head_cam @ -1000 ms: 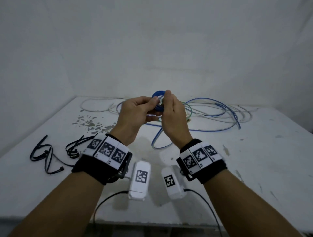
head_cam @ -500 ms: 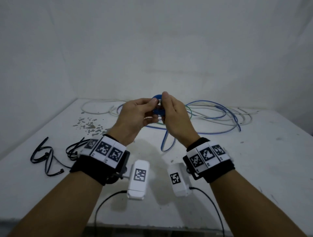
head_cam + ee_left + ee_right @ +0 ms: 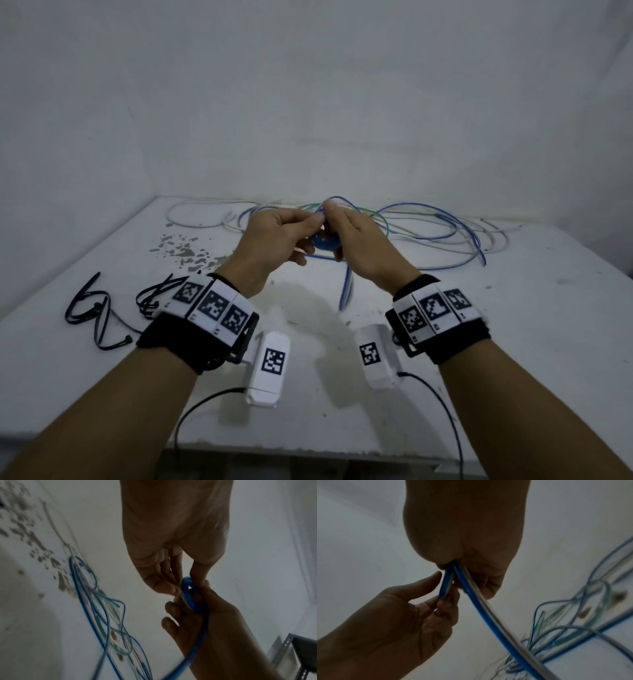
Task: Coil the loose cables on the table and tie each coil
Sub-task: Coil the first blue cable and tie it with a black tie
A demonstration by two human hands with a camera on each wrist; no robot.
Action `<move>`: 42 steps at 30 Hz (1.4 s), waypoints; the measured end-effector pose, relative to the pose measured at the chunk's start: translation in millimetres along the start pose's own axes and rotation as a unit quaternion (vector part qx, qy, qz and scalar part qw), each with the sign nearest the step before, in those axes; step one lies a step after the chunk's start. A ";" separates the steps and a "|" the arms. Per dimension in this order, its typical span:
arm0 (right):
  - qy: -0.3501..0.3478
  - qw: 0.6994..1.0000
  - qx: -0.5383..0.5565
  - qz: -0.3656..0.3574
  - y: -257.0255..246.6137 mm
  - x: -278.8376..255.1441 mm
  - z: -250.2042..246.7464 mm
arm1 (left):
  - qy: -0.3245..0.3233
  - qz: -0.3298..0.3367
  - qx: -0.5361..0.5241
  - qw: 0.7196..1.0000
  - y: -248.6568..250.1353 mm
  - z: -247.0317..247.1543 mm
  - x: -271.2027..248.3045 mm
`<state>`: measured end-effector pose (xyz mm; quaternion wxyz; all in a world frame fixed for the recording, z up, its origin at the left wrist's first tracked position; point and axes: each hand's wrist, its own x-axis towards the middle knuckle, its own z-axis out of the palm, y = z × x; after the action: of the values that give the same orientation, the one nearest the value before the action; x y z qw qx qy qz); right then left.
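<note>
Both hands meet above the middle of the table (image 3: 513, 342), each closed on the same small blue coil (image 3: 323, 241). Left hand (image 3: 274, 236) pinches the coil between thumb and curled fingers; right hand (image 3: 359, 246) has its fingers curled round the coil's other side, and a thin blue loop rises by its raised fingertip. From the coil a blue cable (image 3: 346, 291) hangs down to the table and runs back into the loose cables (image 3: 445, 233), a tangle of blue, green and white strands along the far edge, against the wall (image 3: 308, 102).

At the left, black ties (image 3: 99, 311) lie near the table's left edge, well apart from the tangle. Grey chipped patches (image 3: 185, 248) mark the top between them and the left hand. Both wristbands (image 3: 212, 305) carry square black-and-white code markers; no writing can be read. Bare tabletop lies in front of the forearms to the near edge and out to the right.
</note>
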<state>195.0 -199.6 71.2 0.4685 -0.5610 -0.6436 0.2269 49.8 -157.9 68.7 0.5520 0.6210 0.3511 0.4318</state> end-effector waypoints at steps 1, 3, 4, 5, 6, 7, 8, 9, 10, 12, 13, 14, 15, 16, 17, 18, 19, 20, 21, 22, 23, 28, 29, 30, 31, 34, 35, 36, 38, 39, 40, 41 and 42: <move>-0.029 0.999 -0.021 0.004 -0.5 1.5 -4.2 | -0.013 0.006 0.028 1.000 1.8 -3.5 0.5; -0.038 0.999 -0.020 0.005 -2.1 3.8 -7.3 | -0.011 0.025 0.033 0.999 5.0 -4.6 2.4; -0.011 1.000 -0.002 -0.002 -3.1 4.0 -5.2 | 0.007 0.033 0.012 0.999 6.6 -2.4 2.9; 0.030 0.999 0.021 -0.009 -3.2 4.0 -0.8 | 0.032 0.038 -0.021 0.999 7.6 1.2 3.2; 0.072 0.996 0.050 -0.014 -3.5 3.3 5.0 | 0.056 0.041 -0.056 0.996 8.4 5.4 3.2; 0.106 0.991 0.079 -0.016 -3.8 3.1 10.8 | 0.073 0.043 -0.084 0.993 8.8 9.7 3.1; 0.125 0.986 0.104 -0.019 -5.0 2.5 15.3 | 0.079 0.042 -0.101 0.991 8.7 13.7 2.5; 0.133 0.984 0.115 -0.021 -5.1 2.4 17.7 | 0.079 0.041 -0.111 0.990 7.8 16.4 1.6; 0.131 0.985 0.110 -0.024 -5.0 2.7 17.5 | 0.076 0.039 -0.112 0.990 6.6 17.0 1.0; 0.096 0.993 0.065 -0.030 -6.8 2.9 10.0 | 0.060 0.036 -0.086 0.994 4.4 12.1 1.8; 0.066 0.997 0.029 -0.033 -8.5 2.9 4.5 | 0.045 0.036 -0.061 0.997 3.6 7.6 2.8; 0.034 0.999 -0.005 -0.036 -9.9 3.4 -0.9 | 0.028 0.038 -0.034 0.998 3.0 3.3 3.7; 0.004 0.999 -0.024 -0.036 -9.6 5.0 -6.0 | 0.015 0.042 -0.014 0.999 3.2 0.0 4.3; -0.014 0.999 -0.020 -0.036 -10.3 5.7 -9.2 | 0.009 0.048 -0.011 0.999 3.7 -1.5 4.6; -0.013 0.999 0.000 -0.032 -10.0 6.5 -9.5 | 0.012 0.055 -0.023 0.998 4.0 -1.3 4.3; 0.008 0.999 0.029 -0.028 -9.6 7.0 -7.0 | 0.023 0.060 -0.048 0.997 4.6 1.0 3.8; 0.045 0.997 0.060 -0.023 -9.2 6.9 -1.6 | 0.040 0.061 -0.081 0.994 5.3 4.5 3.5; 0.083 0.992 0.093 -0.022 -9.0 5.7 5.5 | 0.058 0.059 -0.117 0.990 5.5 8.5 3.8; 0.111 0.986 0.123 -0.027 -9.6 3.6 13.2 | 0.071 0.055 -0.150 0.985 5.5 12.1 4.2; 0.128 0.981 0.144 -0.036 -9.0 2.2 19.8 | 0.076 0.050 -0.174 0.981 5.2 14.6 4.7; 0.135 0.979 0.149 -0.044 -7.3 1.5 23.9 | 0.073 0.043 -0.185 0.979 5.2 15.9 4.7; 0.016 0.998 -0.009 -0.058 -6.4 3.3 0.0 | -0.002 0.028 -0.020 0.999 8.4 -5.5 6.0; -0.020 0.997 -0.044 -0.055 -7.5 4.1 -6.7 | -0.019 0.031 0.012 0.999 10.8 -10.3 6.8; -0.042 0.996 -0.054 -0.049 -8.0 4.7 -11.1 | -0.029 0.036 0.028 0.999 13.0 -13.1 7.7; -0.046 0.997 -0.043 -0.046 -8.7 4.7 -12.8 | -0.031 0.043 0.026 0.998 15.0 -13.3 8.1; 0.040 0.997 0.037 -0.055 -7.3 5.8 -1.3 | 0.004 0.064 -0.032 0.997 16.1 -2.7 9.4; 0.074 0.994 0.063 -0.054 -6.5 5.8 4.3 | 0.014 0.069 -0.046 0.996 15.1 1.4 9.5; 0.098 0.991 0.075 -0.055 -6.6 5.1 7.9 | 0.017 0.073 -0.051 0.996 13.9 4.1 8.9; 0.102 0.992 0.041 -0.067 -4.2 4.7 6.5 | -0.001 0.069 -0.032 0.997 12.5 2.9 7.7; 0.079 0.994 0.007 -0.073 -1.8 4.5 2.3 | -0.017 0.062 -0.010 0.998 12.5 -0.6 6.8; 0.049 0.996 -0.025 -0.074 -0.4 4.5 -2.4 | -0.034 0.056 0.019 0.998 12.8 -5.1 5.9; 0.019 0.996 -0.050 -0.073 0.2 4.4 -6.6 | -0.050 0.054 0.051 0.996 13.6 -8.8 4.9; -0.002 0.995 -0.071 -0.073 0.2 4.6 -9.1 | -0.058 0.056 0.078 0.994 14.4 -11.7 4.8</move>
<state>203.2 -197.3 76.8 0.4417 -0.5444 -0.6979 0.1468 40.2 -151.1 83.9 0.4967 0.7046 0.3156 0.3965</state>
